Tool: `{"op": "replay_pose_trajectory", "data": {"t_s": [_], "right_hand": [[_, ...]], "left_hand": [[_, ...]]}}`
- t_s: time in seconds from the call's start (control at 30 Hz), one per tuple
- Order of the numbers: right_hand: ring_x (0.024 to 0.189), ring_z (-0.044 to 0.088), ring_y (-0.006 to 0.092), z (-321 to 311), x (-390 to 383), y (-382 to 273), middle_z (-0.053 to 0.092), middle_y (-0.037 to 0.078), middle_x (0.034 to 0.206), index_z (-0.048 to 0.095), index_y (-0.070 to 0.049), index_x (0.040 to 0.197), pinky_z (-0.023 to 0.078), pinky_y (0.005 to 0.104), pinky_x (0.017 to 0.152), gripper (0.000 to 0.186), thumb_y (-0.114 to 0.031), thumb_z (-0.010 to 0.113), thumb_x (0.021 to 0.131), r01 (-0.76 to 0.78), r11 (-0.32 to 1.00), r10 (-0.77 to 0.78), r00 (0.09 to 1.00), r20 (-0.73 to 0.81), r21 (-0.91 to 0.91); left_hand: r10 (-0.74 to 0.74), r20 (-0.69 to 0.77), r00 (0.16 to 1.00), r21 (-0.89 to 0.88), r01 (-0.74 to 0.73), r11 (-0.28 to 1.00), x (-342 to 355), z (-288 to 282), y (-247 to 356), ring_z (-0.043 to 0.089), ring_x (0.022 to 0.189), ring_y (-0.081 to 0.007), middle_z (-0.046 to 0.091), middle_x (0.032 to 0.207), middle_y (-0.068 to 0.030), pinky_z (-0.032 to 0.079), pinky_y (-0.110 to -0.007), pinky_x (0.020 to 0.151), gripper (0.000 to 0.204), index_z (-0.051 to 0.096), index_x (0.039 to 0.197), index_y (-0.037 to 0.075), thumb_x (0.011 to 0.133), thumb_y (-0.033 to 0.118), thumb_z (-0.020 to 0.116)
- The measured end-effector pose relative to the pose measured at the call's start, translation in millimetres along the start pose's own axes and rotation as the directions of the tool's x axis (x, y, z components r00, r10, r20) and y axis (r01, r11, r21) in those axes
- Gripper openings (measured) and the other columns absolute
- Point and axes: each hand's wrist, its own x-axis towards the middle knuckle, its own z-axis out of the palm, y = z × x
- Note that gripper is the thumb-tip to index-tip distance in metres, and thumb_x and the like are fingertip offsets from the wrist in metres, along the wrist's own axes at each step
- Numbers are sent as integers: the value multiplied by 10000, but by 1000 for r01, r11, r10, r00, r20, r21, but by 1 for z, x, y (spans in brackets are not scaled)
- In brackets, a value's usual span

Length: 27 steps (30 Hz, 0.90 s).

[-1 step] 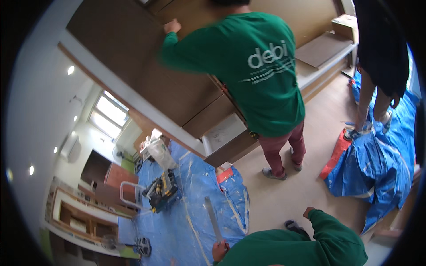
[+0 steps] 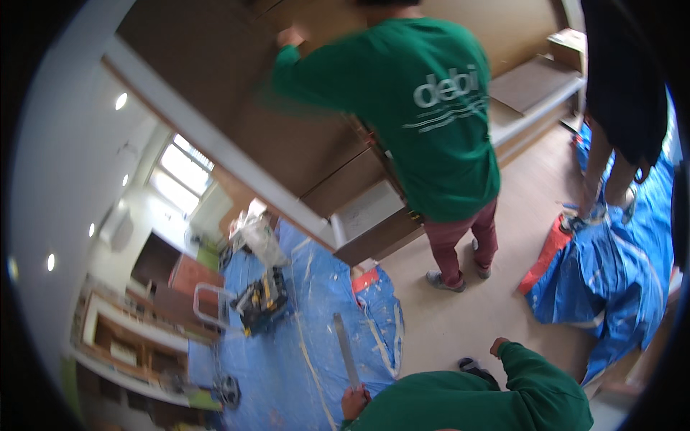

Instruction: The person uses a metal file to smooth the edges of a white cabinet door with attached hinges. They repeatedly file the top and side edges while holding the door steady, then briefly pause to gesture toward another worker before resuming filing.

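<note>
My left hand [image 2: 353, 404] is closed around the lower end of a long, narrow grey flat strip [image 2: 345, 352]. The strip points up and away over the blue sheet; its exact kind is not clear. At the end of my bent green sleeve, my right hand [image 2: 497, 347] looks curled shut, with nothing visible in it. Ahead, a person in a green top [image 2: 449, 115] faces a large brown panelled cabinet [image 2: 323, 136]. That person's raised left hand [image 2: 290, 36] is at the cabinet's front, and their other hand is hidden.
Blue sheeting [image 2: 287, 373] covers the floor at left, with a black and yellow tool bag [image 2: 262, 302] and a white sack [image 2: 260, 241] on it. More crumpled blue sheeting [image 2: 604, 280] lies at right, beside another person's legs [image 2: 604, 172]. A low bench [image 2: 528, 90] stands behind.
The view has shifted slightly, so the cabinet and the person ahead sit a little further right. My hands and the grey strip look nearly unchanged.
</note>
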Motion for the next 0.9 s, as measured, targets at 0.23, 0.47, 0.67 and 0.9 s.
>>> {"op": "replay_pose_trajectory", "data": {"t_s": [0.23, 0.47, 0.67, 0.9], "right_hand": [[799, 747, 266, -65, -40, -9, 758, 73, 835, 755, -156, 965, 577, 451, 697, 187, -283, 737, 829, 372, 560, -594, 803, -45, -740], [750, 680, 253, -167, -136, -168, 684, 65, 827, 554, -86, 1352, 552, 458, 716, 452, -328, 636, 978, 738, 667, -745, 663, 73, 99], [1167, 620, 312, -176, -227, -354, 649, 147, 1185, 467, -90, 1459, 494, 501, 1000, 608, -504, 584, 1029, 197, 427, -718, 667, 198, 883], [1080, 638, 312, -123, -240, -461, 679, 117, 1107, 560, -106, 1290, 511, 475, 972, 341, -373, 541, 1079, 58, 312, -786, 576, 224, 948]], "left_hand": [[-304, 90, 948, -483, 308, 820, -8, 36, 33, 532, 487, -136, 565, 655, -29, 431, -302, 465, 262, 582, 908, 48, 1026, 281, 592], [-214, 150, 965, -558, 261, 788, -20, 35, 62, 548, 494, -126, 578, 676, -33, 452, -306, 478, 283, 598, 968, 41, 1060, 299, 527], [-271, 210, 939, -626, 342, 701, -47, 29, 50, 556, 545, -122, 577, 703, -24, 471, -297, 524, 285, 588, 1044, 50, 1086, 309, 478], [-316, 169, 934, -672, 344, 656, -87, 20, 9, 601, 736, -121, 599, 805, -26, 519, -298, 688, 281, 602, 1107, 66, 1086, 320, 486]]}}
